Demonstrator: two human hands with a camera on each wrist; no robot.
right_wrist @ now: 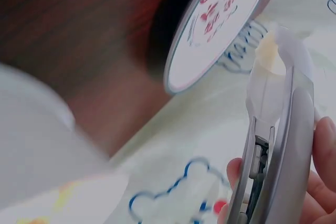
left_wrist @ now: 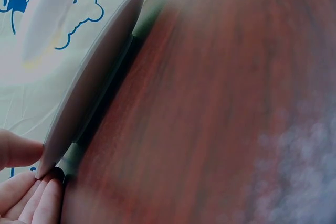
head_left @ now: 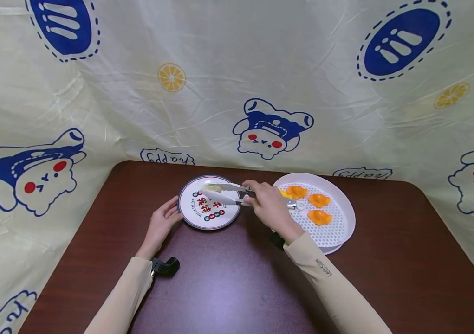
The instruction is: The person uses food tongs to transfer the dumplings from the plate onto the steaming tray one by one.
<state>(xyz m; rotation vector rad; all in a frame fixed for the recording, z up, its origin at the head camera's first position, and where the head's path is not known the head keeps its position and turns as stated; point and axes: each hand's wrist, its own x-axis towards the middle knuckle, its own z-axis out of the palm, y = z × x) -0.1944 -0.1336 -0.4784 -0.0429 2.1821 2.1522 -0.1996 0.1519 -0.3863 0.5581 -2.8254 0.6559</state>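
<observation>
My left hand [head_left: 163,220] pinches the rim of a round white plate [head_left: 186,204] printed with red characters; in the left wrist view the thumb [left_wrist: 18,149] lies above the rim and the fingers below. My right hand [head_left: 272,206] grips metal tongs [right_wrist: 291,156] with white tips. Between the tips sits a small pale yellow piece [right_wrist: 269,53], over the plate in the head view; what food it is, I cannot tell. Behind the right hand stands a round white perforated tray [head_left: 334,234]. On it lie orange dumpling-shaped pieces [head_left: 319,217] and a yellow one [head_left: 283,194], partly hidden by the hand.
The brown wooden table [head_left: 228,287] carries the plate and the tray near its far edge. A pale printed cloth [head_left: 211,130] hangs right behind that edge and along the sides. A black strap [head_left: 165,267] is on the left wrist.
</observation>
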